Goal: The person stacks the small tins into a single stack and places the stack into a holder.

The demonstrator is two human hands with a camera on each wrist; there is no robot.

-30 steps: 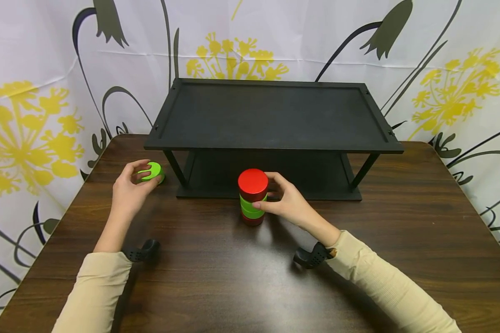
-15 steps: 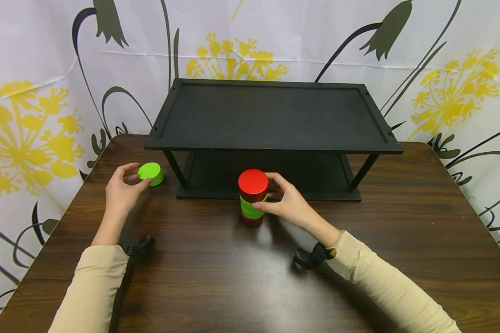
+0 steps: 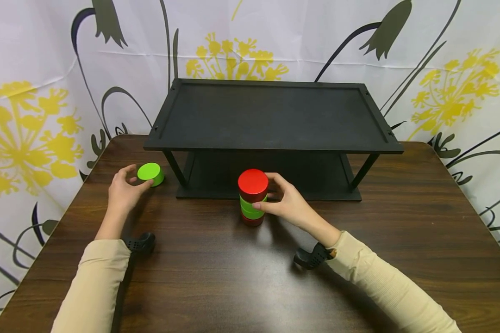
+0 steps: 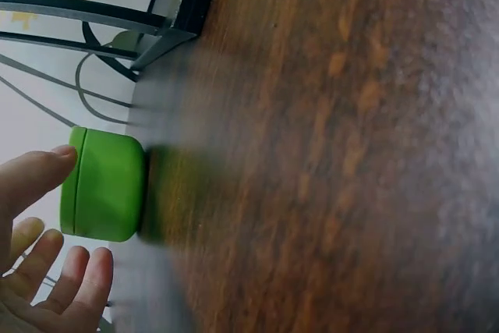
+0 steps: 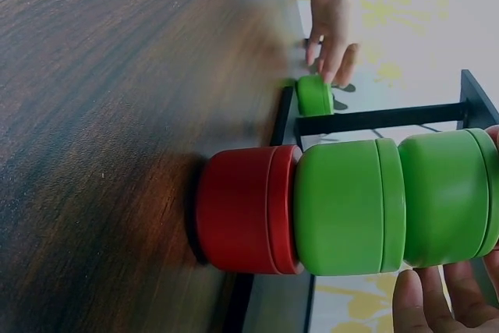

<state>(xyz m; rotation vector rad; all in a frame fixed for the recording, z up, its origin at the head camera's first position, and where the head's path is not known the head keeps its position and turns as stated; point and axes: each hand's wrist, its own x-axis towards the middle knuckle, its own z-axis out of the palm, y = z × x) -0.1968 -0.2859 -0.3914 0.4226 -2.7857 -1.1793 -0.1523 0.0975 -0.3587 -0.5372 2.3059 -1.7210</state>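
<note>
At the table's left side stands a lidded green jar (image 3: 150, 173). My left hand (image 3: 122, 192) is around its left side with bent, spread fingers. In the left wrist view the thumb meets the lid edge of the green jar (image 4: 105, 185), while the other fingers stay apart from it. In front of the shelf is an upright stack of round jars: a red jar (image 3: 253, 184) on top, two green jars (image 5: 349, 207) between, and a red jar (image 5: 243, 210) at the base. My right hand (image 3: 287, 201) holds the stack near the upper green jar, thumb in front; its far fingers are partly hidden.
A black two-level shelf (image 3: 271, 115) stands at the back of the brown wooden table (image 3: 216, 277), its lower board behind the stack. One shelf leg rises just right of the lone green jar. A flower-patterned cloth (image 3: 300, 37) hangs behind.
My left hand has drawn back left and slightly down from the green jar, uncovering its top, then shifted slightly right again. The right hand and the stack have stayed in place.
</note>
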